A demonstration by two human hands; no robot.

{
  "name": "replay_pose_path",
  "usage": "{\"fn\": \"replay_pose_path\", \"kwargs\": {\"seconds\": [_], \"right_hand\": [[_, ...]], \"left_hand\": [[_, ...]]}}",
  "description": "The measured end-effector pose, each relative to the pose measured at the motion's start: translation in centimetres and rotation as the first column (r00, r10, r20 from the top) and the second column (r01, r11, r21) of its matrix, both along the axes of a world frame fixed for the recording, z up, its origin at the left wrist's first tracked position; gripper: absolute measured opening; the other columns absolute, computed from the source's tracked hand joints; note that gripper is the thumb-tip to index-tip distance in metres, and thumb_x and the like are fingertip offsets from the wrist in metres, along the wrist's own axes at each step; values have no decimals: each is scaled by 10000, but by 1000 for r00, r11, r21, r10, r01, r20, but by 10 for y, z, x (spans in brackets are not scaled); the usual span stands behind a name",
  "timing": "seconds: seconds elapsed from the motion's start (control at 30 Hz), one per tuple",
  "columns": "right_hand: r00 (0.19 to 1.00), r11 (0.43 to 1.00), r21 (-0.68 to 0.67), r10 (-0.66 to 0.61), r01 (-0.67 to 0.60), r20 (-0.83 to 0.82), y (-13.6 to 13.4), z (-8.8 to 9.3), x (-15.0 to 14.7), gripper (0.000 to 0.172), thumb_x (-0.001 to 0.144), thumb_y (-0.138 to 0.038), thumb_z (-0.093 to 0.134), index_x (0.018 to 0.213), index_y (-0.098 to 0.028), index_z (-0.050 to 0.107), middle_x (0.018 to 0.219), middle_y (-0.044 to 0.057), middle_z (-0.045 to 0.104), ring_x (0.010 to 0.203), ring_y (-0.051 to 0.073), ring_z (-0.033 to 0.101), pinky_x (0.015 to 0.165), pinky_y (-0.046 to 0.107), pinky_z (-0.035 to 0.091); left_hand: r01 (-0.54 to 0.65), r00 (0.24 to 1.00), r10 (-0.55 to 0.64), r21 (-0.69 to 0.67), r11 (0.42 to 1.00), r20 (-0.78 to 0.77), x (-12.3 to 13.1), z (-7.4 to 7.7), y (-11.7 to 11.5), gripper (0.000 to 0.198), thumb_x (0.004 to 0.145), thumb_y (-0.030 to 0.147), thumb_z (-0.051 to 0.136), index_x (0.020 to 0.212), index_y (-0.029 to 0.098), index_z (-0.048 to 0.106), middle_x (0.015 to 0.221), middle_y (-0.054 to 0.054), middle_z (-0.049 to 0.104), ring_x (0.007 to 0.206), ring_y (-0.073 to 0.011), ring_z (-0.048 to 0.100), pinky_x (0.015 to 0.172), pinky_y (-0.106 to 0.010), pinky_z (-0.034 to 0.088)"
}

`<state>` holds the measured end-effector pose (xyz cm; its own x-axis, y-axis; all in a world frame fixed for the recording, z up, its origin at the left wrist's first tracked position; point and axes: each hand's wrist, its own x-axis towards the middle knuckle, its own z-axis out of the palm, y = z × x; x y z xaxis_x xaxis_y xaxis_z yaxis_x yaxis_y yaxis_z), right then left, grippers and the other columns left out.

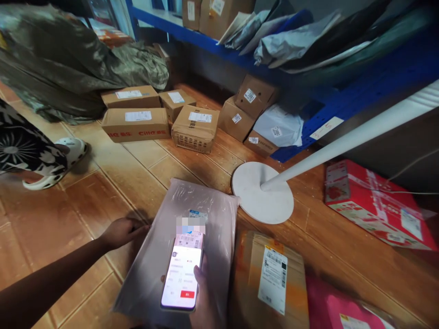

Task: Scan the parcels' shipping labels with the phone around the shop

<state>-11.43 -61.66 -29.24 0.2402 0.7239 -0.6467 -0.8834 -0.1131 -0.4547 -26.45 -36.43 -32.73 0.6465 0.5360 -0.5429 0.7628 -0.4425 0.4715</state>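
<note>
A smartphone [180, 278] with a lit screen sits in my right hand [203, 292], thumb along its right side. The screen shows a label with a barcode, white fields and a red button. Beneath the phone, a pale pinkish-grey plastic mailing bag [202, 194] lies flat on the floor, its shipping label partly hidden by the phone. My left hand [123, 233] reaches in from the left, fingers drawn together at the bag's left edge, which they appear to pinch. The fingertips are partly hard to make out.
A taped carton [248, 278], pink parcel [338, 306] and red box [373, 201] lie right. A white pole's round base [247, 201] stands ahead. Several cartons [137, 130] sit beyond, near a blue shelf [192, 34] of parcels. Another person's foot in a clog [73, 153] is left.
</note>
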Motion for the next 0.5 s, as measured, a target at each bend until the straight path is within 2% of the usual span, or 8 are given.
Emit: {"fn": "replay_pose_path", "kwargs": {"seconds": [0.1,0.17,0.3,0.4,0.5], "right_hand": [[998,999,34,-23,25,-61,1,15,4,973,702,-505,696,1459,-235,147,1159,125,693,930,337,702,809,508,533],[998,994,109,-10,17,-61,1,23,8,955,676,-384,715,1443,-217,171,1142,124,702,955,338,694,826,504,525],[995,972,219,96,-85,-38,-1,34,17,934,596,-129,679,1403,-210,217,1202,109,679,1058,340,656,881,469,498],[988,956,252,151,-153,26,-3,34,22,840,637,-119,661,1368,-241,265,1277,99,635,1112,335,627,921,469,477],[985,951,258,152,-170,87,-5,28,25,776,664,-133,656,1342,-262,302,1304,92,612,1113,329,628,917,464,483]], "left_hand": [[91,996,-92,57,994,2,0,-1,1,603,819,686,327,720,212,687,786,-60,700,760,-199,589,707,-275,408],[159,987,-158,81,984,-15,1,1,0,640,848,674,275,754,196,692,820,-61,712,779,-196,602,697,-273,401],[248,968,-242,84,965,-69,7,5,-2,687,883,646,202,776,178,693,831,-68,714,787,-193,621,689,-276,393],[285,958,-281,112,952,-50,11,5,-4,668,899,617,199,793,181,694,820,-59,711,767,-177,621,678,-266,393],[294,955,-294,162,942,-22,15,7,-7,641,913,589,220,808,175,698,797,-59,706,739,-168,619,662,-260,397]]}}
